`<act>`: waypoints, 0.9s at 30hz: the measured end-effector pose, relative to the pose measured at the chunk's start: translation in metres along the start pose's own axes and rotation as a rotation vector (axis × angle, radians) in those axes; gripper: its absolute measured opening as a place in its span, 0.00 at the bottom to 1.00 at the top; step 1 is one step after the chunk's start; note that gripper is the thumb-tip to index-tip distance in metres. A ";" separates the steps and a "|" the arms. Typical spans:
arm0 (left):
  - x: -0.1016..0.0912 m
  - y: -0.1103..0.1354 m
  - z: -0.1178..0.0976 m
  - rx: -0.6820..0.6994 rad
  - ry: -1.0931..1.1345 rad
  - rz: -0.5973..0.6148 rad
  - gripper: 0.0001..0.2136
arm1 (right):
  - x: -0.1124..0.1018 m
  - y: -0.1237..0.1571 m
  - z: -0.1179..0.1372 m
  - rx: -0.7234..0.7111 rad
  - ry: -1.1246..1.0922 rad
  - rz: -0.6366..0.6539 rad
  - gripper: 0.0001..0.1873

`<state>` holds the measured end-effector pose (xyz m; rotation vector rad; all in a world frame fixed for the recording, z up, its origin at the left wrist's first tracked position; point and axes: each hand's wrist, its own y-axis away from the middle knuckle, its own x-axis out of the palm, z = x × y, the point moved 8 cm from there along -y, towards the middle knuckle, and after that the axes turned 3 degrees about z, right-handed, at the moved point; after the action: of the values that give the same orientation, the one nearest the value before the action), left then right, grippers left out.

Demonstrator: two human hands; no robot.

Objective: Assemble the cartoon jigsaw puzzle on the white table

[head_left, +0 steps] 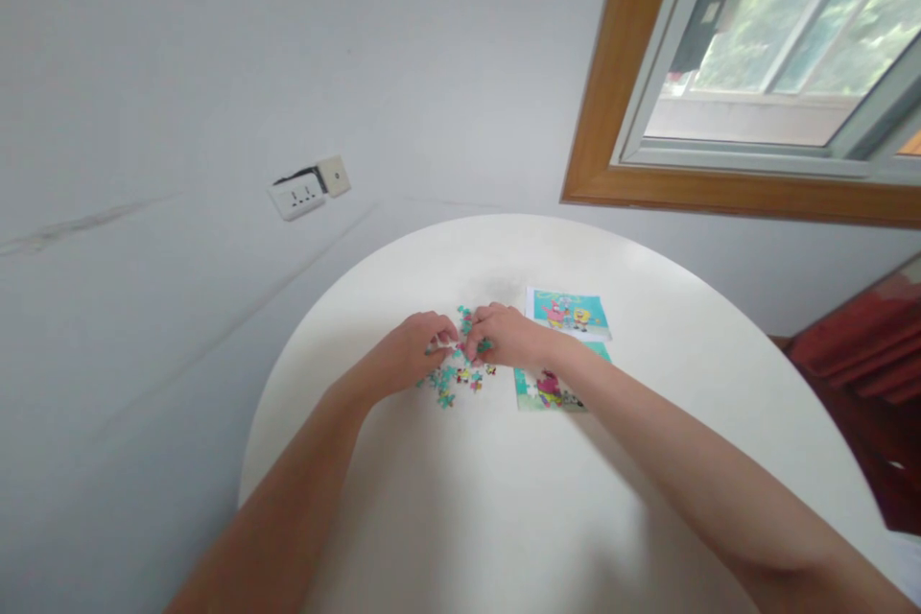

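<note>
Loose jigsaw puzzle pieces (446, 398), mostly teal with some pink and yellow, lie in a small pile on the white round table (446, 508). My left hand (409, 353) is at the pile's left side, its fingers curved and its thumb apart from them, with no piece plainly held. From the right, my right hand (507, 338) reaches over the pile with fingers curled together. A teal puzzle piece (485, 344) shows between its thumb and fingers. Under my right forearm lies a partly assembled puzzle (531, 391) with a pink cartoon figure, its middle partly covered.
A picture card (576, 311) with a pink and a yellow cartoon figure lies just behind the puzzle. The table's far edge is close to a white wall with a socket (298, 197). A wood-framed window (720, 192) is at upper right, red fabric (870, 336) at right.
</note>
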<state>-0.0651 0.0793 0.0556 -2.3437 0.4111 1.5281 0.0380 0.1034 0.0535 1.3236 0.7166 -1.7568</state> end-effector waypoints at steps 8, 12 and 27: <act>-0.002 0.002 0.003 -0.016 0.000 -0.005 0.08 | -0.006 0.000 0.001 0.041 0.044 0.020 0.12; -0.002 0.000 0.004 -0.019 0.017 -0.002 0.08 | -0.003 -0.003 0.000 0.041 -0.004 0.023 0.11; -0.005 0.005 0.002 -0.081 0.086 0.098 0.10 | -0.001 0.009 0.014 -0.102 -0.090 -0.077 0.07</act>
<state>-0.0709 0.0755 0.0590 -2.4927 0.5011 1.5172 0.0385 0.0877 0.0586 1.1552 0.8051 -1.8032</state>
